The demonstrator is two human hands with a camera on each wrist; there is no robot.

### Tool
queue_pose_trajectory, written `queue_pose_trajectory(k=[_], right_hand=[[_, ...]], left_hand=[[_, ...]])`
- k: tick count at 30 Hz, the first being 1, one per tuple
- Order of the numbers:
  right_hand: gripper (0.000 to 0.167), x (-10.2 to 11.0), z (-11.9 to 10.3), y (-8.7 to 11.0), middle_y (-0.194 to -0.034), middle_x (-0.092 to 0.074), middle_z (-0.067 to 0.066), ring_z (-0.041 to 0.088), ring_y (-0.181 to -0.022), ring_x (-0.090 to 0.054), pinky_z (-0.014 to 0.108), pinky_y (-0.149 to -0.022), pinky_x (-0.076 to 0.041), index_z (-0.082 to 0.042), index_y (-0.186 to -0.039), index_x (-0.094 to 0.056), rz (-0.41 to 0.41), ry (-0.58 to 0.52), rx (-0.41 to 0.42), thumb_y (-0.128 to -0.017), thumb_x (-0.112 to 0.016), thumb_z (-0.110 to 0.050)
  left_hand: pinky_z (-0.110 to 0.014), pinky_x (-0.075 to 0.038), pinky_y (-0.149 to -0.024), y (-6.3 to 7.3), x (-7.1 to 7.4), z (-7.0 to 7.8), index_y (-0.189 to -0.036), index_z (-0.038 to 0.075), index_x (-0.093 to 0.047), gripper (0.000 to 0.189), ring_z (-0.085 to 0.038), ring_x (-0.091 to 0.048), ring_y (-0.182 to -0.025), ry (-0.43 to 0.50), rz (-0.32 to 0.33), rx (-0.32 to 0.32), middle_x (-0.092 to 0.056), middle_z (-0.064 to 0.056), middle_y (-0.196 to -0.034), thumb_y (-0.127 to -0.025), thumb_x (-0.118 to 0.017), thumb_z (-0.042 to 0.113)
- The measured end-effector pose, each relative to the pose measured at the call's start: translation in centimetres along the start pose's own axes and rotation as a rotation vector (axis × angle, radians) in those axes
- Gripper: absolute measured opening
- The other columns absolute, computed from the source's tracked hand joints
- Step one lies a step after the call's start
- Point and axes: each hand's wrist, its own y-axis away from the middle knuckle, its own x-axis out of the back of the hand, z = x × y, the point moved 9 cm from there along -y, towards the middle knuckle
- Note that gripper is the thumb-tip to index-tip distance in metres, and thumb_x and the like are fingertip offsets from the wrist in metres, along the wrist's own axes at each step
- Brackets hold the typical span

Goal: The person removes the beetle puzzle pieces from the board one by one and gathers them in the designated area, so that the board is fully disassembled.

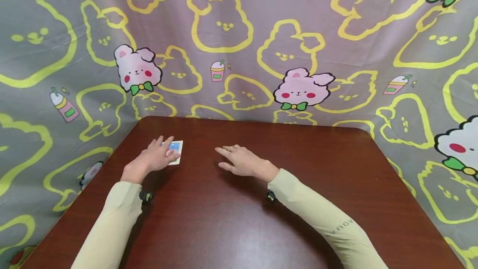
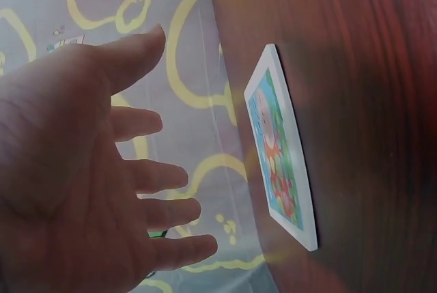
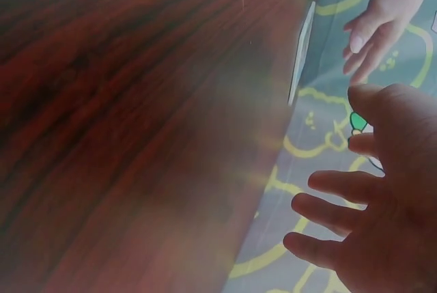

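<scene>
A flat, white-edged picture card or tile with a bright cartoon picture lies on the far left part of the brown table. The left wrist view shows the picture on this card in blue, green and red. My left hand hovers above it, fingers spread, and hides its left side in the head view. A gap separates the left hand from the card. Over the middle of the table, my right hand is held with fingers extended and nothing in them. The right wrist view shows that hand apart from the tabletop.
The brown wooden table has rounded far corners. A patterned cloth with cartoon bears and rabbits hangs behind it and along both sides. Small dark wrist devices sit under the left and right wrists.
</scene>
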Motion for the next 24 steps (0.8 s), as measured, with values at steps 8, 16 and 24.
queue_pose_trajectory(k=[8, 16, 24], right_hand=[[0.058, -0.3, -0.5, -1.3, -0.148, -0.05, 0.01, 0.031, -0.136, -0.048, 0.044, -0.111, -0.041, -0.019, -0.154, -0.033, -0.023, -0.066, -0.056, -0.103, -0.046, -0.043], [0.056, -0.9, -2.1, -3.1, -0.147, -0.051, 0.01, 0.03, -0.135, -0.049, 0.042, -0.11, -0.043, -0.018, -0.153, -0.035, -0.031, -0.078, -0.043, -0.103, -0.046, -0.041], [0.055, -1.7, -2.9, -4.6, -0.149, -0.049, 0.009, 0.027, -0.138, -0.046, 0.04, -0.113, -0.039, -0.017, -0.152, -0.037, -0.052, -0.119, -0.058, -0.103, -0.045, -0.041]], left_hand=[[-0.073, -0.022, -0.11, -0.4, 0.2, -1.5, -0.154, -0.004, -0.018, 0.081, -0.061, -0.013, -0.14, 0.012, 0.0, 0.022, -0.012, -0.041, -0.154, -0.098, -0.053, 0.043], [-0.067, -0.024, -0.113, -0.8, -0.2, -3.9, -0.154, -0.006, -0.015, 0.085, -0.056, -0.019, -0.141, 0.044, -0.041, 0.062, -0.015, -0.041, -0.154, -0.097, -0.055, 0.043], [-0.065, -0.03, -0.11, -0.9, -0.5, -5.9, -0.15, -0.01, -0.021, 0.083, -0.054, -0.034, -0.131, 0.033, -0.036, 0.063, -0.028, -0.042, -0.147, -0.095, -0.061, 0.038]])
